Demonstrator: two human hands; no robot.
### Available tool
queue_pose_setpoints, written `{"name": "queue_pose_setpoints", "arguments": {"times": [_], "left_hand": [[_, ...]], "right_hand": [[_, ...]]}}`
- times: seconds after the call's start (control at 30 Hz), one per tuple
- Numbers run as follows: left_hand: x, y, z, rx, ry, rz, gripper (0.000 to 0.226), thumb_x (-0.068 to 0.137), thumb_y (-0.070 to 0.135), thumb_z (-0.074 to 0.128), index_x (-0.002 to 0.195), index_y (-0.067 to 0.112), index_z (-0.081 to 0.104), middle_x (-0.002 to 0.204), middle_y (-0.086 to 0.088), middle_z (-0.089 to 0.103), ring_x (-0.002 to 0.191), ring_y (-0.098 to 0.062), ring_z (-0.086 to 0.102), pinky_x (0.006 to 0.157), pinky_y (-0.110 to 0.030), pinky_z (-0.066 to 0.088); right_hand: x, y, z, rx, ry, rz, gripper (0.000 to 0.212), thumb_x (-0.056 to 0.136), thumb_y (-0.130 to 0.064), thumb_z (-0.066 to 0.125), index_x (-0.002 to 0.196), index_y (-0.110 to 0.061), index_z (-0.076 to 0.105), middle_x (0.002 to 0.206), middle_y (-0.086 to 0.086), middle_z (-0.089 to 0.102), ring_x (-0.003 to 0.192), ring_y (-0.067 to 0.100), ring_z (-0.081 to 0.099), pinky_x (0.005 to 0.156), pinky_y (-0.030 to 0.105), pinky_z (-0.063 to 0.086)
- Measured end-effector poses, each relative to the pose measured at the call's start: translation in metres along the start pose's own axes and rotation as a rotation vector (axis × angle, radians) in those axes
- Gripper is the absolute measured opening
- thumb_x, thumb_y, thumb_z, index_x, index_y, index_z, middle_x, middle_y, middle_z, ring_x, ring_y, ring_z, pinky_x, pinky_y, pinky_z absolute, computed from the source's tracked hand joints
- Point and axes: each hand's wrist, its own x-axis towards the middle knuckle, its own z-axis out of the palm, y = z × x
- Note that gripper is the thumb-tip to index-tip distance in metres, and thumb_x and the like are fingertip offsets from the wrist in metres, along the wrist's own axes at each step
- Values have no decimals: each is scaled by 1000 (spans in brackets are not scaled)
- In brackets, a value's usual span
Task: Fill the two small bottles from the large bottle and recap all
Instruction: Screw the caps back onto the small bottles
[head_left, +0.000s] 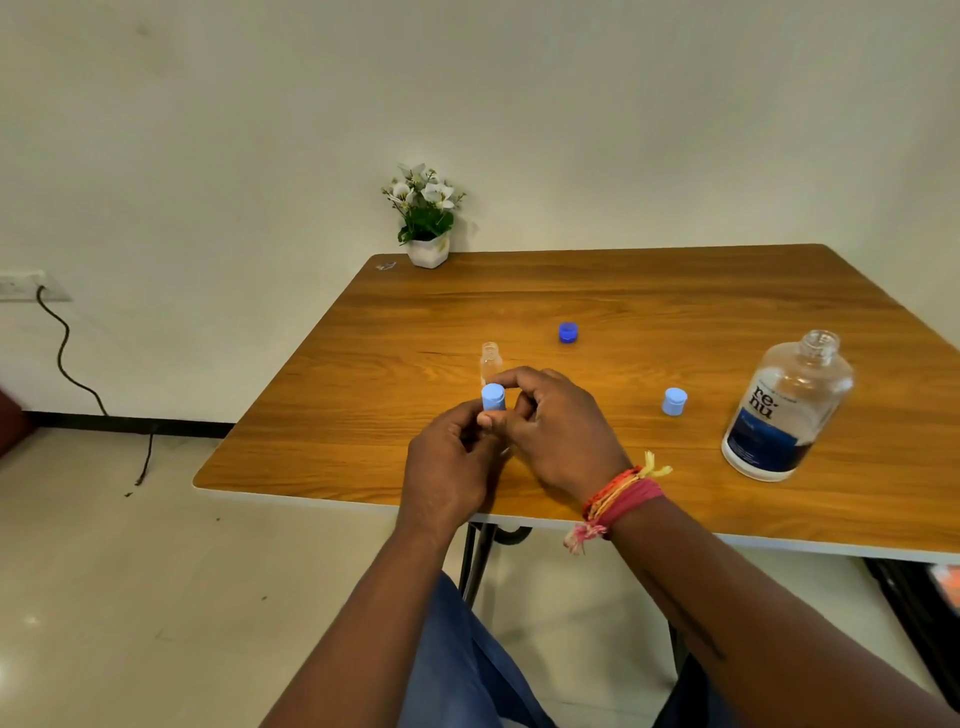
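Observation:
My left hand (452, 462) grips a small bottle whose body is hidden in my fingers; its light blue cap (493, 397) sticks out on top. My right hand (556, 426) pinches that cap with thumb and forefinger. Just behind my hands a second small clear bottle (490, 358) stands uncapped on the wooden table (649, 291). A loose light blue cap (674, 401) lies to the right, and a dark blue cap (568, 332) lies farther back. The large clear bottle (787, 410) with a blue label stands uncapped at the right.
A small white pot of white flowers (427, 218) stands at the table's far left corner by the wall. A black cable (67, 364) hangs from a wall socket (23, 285) down to the floor at the left. The table's near edge runs just under my wrists.

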Motion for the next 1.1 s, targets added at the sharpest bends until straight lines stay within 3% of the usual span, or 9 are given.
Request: {"name": "queue_pose_setpoints", "arguments": {"times": [0.1, 0.23, 0.33, 0.4, 0.5, 0.67, 0.87, 0.93, 1.1], "left_hand": [[0, -2, 2, 7, -7, 7, 29, 95, 21, 68, 114, 42, 70, 89, 19, 73, 83, 3, 66, 66, -10, 50], [0, 1, 6, 15, 18, 33, 43, 92, 26, 73, 133, 30, 64, 117, 15, 69, 101, 5, 62, 79, -8, 47], [1, 8, 12, -13, 115, 65, 57, 86, 35, 78, 140, 34, 56, 123, 21, 59, 111, 10, 54, 86, -10, 44], [3, 13, 17, -32, 164, 86, 50, 88, 35, 76, 134, 38, 58, 120, 24, 59, 109, 12, 54, 83, -11, 45], [14, 26, 28, -44, 189, 96, 39, 90, 32, 74, 127, 40, 62, 113, 21, 63, 105, 6, 59, 76, -8, 45], [36, 43, 55, -57, 150, 77, 32, 92, 27, 74, 123, 29, 68, 105, 11, 69, 97, 1, 63, 80, -18, 54], [48, 52, 87, -80, 93, 16, 32, 92, 30, 73, 123, 24, 70, 105, 10, 71, 95, -1, 65, 79, -18, 55], [47, 53, 92, -90, 84, 17, 31, 92, 31, 73, 122, 25, 70, 103, 12, 71, 92, 2, 65, 75, -13, 51], [39, 51, 98, -78, 74, 40, 25, 93, 31, 72, 118, 29, 70, 102, 15, 71, 89, 10, 62, 69, -4, 46]], "right_hand": [[-1, 2, -1, -5, 1, 43, 31, 87, -35, 77, 116, -34, 68, 92, -9, 54, 80, 4, 56, 67, 16, 40], [0, 5, -15, 144, -3, 94, 21, 85, -33, 80, 102, -35, 67, 99, -11, 63, 79, 2, 62, 69, 17, 45], [10, 10, -35, 189, 150, 133, 20, 86, -32, 78, 98, -37, 63, 93, -19, 67, 81, -2, 64, 70, 13, 44], [23, 17, -49, 114, 257, 147, 19, 88, -32, 76, 102, -35, 65, 92, -21, 66, 84, -1, 63, 67, 10, 39], [46, 34, -65, -23, 332, 207, 22, 91, -27, 73, 112, -23, 68, 106, -7, 70, 95, 12, 63, 72, 20, 43], [63, 58, -66, -170, 296, 348, 29, 93, -26, 72, 119, -14, 67, 116, 7, 71, 104, 25, 65, 87, 38, 54], [54, 63, -66, -217, 282, 376, 52, 93, -29, 72, 141, -17, 55, 130, 9, 66, 118, 26, 63, 95, 41, 55], [44, 66, -68, -318, 277, 369, 57, 94, -25, 71, 145, -18, 48, 137, 10, 60, 124, 27, 58, 97, 40, 54], [22, 62, -68, -752, 135, 316, 40, 96, -18, 60, 135, -10, 53, 136, 17, 48, 123, 33, 47, 93, 40, 50]]}}
